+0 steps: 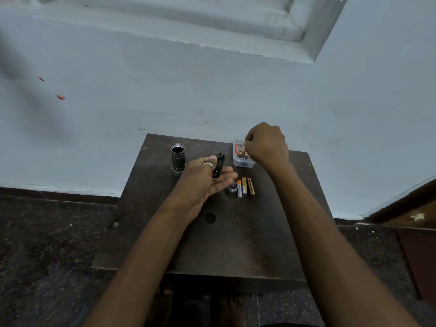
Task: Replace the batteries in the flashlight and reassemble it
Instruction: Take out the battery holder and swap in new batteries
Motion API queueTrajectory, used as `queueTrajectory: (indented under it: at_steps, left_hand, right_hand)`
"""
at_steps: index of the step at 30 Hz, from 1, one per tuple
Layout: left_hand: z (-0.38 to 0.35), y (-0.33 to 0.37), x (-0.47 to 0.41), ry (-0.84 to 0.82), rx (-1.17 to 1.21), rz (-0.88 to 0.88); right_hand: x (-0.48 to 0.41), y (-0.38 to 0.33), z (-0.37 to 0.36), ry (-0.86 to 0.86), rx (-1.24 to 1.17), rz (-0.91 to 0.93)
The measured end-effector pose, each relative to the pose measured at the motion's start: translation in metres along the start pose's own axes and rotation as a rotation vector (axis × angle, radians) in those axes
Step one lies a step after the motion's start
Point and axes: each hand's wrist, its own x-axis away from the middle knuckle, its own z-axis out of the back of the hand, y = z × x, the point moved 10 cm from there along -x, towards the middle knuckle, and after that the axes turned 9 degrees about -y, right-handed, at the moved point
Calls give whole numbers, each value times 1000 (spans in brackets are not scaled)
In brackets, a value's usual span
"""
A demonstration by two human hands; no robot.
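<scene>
My left hand [207,178] lies palm up over the table and holds a black battery holder [219,165] between thumb and fingers. My right hand [266,145] is closed above a small clear plastic box [245,164] with several batteries in it, pinching one battery [243,151] at its top. The grey flashlight body [178,160] stands upright with its open threaded end up, left of my left hand. Three loose batteries [245,186] lie side by side on the table, beside the round tail cap [232,187].
The small dark wooden table [231,244] stands against a pale blue wall [165,90]. A small black round piece [210,217] lies near the table's middle. A wooden door edge [415,213] is at the right. Dark speckled floor surrounds the table.
</scene>
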Motion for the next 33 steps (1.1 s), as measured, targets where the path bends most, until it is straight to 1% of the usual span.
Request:
queueTrajectory:
  at_steps: [2, 4, 10, 14, 17, 21, 23, 25, 27, 29, 31, 33]
  left_hand:
    - [-1, 0, 0, -2, -1, 8]
    - [-2, -1, 0, -5, 6, 17]
    - [-1, -1, 0, -25, -1, 16]
    - [0, -1, 0, -25, 11, 21]
    - [-1, -1, 1, -30, 14, 21]
    - [-1, -1, 1, -30, 14, 29]
    - [0, -2, 0, -26, 11, 28]
    - [1, -1, 0, -19, -5, 21]
    - [1, -1, 0, -14, -17, 6]
    - [0, -1, -1, -16, -32, -10]
    - [-3, -2, -1, -24, -44, -20]
    - [-4, -2, -2, -28, -45, -25]
  right_hand:
    - [-11, -6, -7, -67, 33, -17]
    - [-15, -12, -12, -96, 77, -28]
    - [-19, -22, -18, -104, 216, -48]
    - [-20, -22, -21, -82, 186, -43]
    - [-18, -18, -10, -53, 63, -61]
    - [0, -9, 19, 60, -208, -111]
    - [18, -7, 25, 108, -333, -69]
    - [40, -3, 24, 139, -497, -24]
    - [59, 7, 17, 155, -689, -28]
    - [72, 14, 3, 126, -851, -38]
    - [80, 17, -6, 102, -910, -40]
    - [86, 15, -9, 105, -884, -18]
